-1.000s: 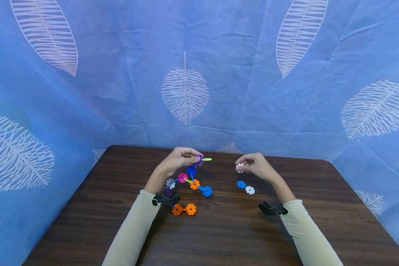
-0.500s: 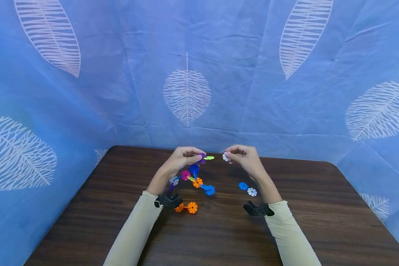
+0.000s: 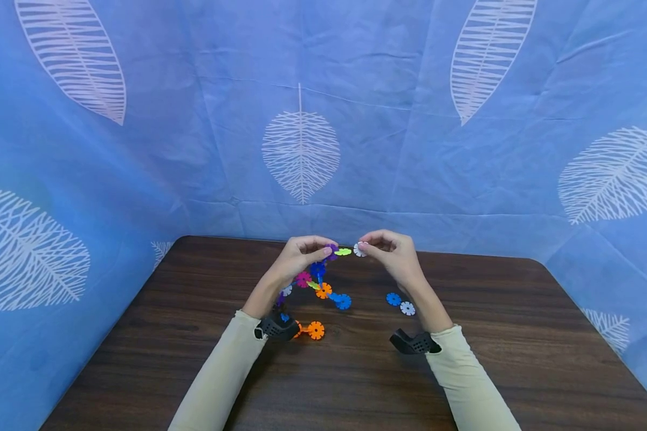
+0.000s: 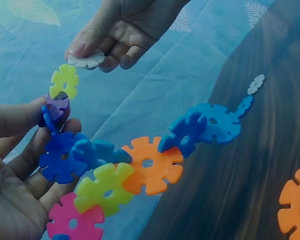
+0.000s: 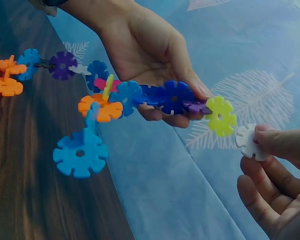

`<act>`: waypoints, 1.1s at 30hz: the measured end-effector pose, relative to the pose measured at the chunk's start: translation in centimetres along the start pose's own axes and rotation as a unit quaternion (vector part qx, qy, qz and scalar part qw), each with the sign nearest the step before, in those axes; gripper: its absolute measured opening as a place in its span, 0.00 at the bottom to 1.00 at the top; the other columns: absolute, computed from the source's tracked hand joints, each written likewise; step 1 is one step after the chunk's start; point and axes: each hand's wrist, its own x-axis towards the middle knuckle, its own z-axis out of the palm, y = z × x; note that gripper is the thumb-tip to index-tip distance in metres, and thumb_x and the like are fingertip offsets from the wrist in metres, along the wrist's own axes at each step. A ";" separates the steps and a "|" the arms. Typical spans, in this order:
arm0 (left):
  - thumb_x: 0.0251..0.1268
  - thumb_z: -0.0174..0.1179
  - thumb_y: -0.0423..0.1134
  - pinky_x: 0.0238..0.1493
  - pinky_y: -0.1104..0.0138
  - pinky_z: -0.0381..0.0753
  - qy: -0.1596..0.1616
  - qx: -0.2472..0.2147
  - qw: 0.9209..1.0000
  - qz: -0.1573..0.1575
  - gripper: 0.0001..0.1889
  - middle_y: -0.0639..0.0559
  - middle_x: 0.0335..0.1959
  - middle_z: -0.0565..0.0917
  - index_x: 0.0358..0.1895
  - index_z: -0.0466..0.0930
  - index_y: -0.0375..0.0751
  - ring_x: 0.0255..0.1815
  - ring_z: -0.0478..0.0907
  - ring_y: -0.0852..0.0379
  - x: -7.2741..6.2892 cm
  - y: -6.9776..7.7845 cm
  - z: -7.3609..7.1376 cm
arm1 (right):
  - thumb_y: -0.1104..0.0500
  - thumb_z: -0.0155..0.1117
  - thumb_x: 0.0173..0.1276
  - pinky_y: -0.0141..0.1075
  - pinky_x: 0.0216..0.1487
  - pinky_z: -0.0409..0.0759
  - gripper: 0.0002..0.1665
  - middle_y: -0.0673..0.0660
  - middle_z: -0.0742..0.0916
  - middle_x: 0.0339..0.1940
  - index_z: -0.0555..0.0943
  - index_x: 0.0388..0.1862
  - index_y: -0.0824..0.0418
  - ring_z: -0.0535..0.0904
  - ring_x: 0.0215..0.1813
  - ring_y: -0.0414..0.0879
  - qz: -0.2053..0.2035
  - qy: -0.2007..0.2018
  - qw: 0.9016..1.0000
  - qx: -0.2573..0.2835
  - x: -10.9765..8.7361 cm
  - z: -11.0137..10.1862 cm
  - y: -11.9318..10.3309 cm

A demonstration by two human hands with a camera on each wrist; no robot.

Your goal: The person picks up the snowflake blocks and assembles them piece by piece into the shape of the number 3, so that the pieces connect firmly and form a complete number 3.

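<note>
My left hand [image 3: 302, 257] pinches a purple snowflake disc [image 4: 57, 106] at one end of a linked chain. A yellow-green disc [image 5: 221, 116] juts from the purple one toward the right. Below the hand the chain runs on through dark blue [image 4: 62, 156], orange [image 4: 152, 165], yellow-green and pink [image 4: 75, 220] discs, with a light blue disc [image 5: 80, 154] on a side branch. Between thumb and fingers my right hand [image 3: 393, 257] holds a white disc [image 5: 251, 142], its edge close to the yellow-green disc's rim.
On the dark wooden table [image 3: 366, 383] a blue disc [image 3: 393, 299] and a white disc [image 3: 407, 308] lie joined, right of centre. The chain's orange end [image 3: 316, 330] hangs near my left wrist. A blue leaf-print cloth [image 3: 356, 149] stands behind the table.
My right hand has risen and moved left with the white disc, up to the yellow-green one. The left hand has lifted the chain slightly and shifted it right.
</note>
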 end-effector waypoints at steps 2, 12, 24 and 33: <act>0.76 0.60 0.40 0.50 0.67 0.83 -0.001 0.004 1.000 0.000 0.15 0.48 0.48 0.89 0.57 0.85 0.36 0.46 0.82 0.56 0.0 0.0 0.1 | 0.61 0.70 0.70 0.29 0.37 0.86 0.12 0.62 0.88 0.37 0.86 0.45 0.70 0.84 0.33 0.37 -0.003 -0.003 1.000 0.002 0.0 0.2 0.0; 0.75 0.61 0.41 0.52 0.67 0.83 -0.001 0.000 1.000 -0.012 0.15 0.42 0.53 0.86 0.57 0.84 0.38 0.48 0.82 0.55 0.1 -0.1 0.2 | 0.61 0.70 0.70 0.31 0.37 0.87 0.12 0.62 0.88 0.36 0.84 0.45 0.71 0.86 0.34 0.40 0.004 -0.008 1.000 0.013 0.0 0.6 0.2; 0.72 0.64 0.38 0.43 0.70 0.84 0.003 -0.023 0.999 -0.025 0.15 0.34 0.52 0.85 0.56 0.84 0.36 0.38 0.82 0.57 0.1 -0.2 0.3 | 0.62 0.67 0.72 0.38 0.40 0.89 0.13 0.54 0.87 0.35 0.80 0.47 0.72 0.85 0.34 0.38 0.020 -0.001 0.999 0.044 0.1 1.2 0.6; 0.72 0.64 0.39 0.44 0.69 0.85 -0.003 -0.019 0.999 -0.025 0.16 0.37 0.50 0.85 0.57 0.83 0.35 0.38 0.82 0.57 0.1 -0.3 0.2 | 0.64 0.64 0.74 0.45 0.45 0.89 0.13 0.58 0.85 0.37 0.77 0.48 0.75 0.87 0.37 0.47 0.007 0.003 0.998 0.070 0.1 1.8 0.9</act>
